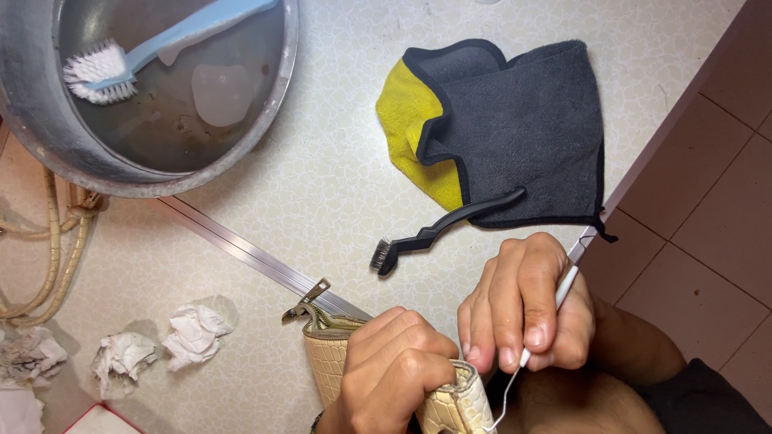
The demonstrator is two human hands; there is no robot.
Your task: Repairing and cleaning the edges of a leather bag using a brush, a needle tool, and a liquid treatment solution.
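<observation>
1. Your left hand [394, 366] has its grip wrapped tight around a cream crocodile-textured purse [450, 406] at the bottom edge of the view, above the surface [322, 177].
2. Your right hand [527, 301] pinches a thin white stick [559, 301] between fingertips and thumb, its tip just beside the purse.
3. A black wire brush [442, 229] lies near your hands, its handle resting on a grey-and-yellow cloth [507, 128].
4. A metal basin [153, 96] holds a blue brush [153, 48]; crumpled tissues [189, 333] lie to the left.
</observation>
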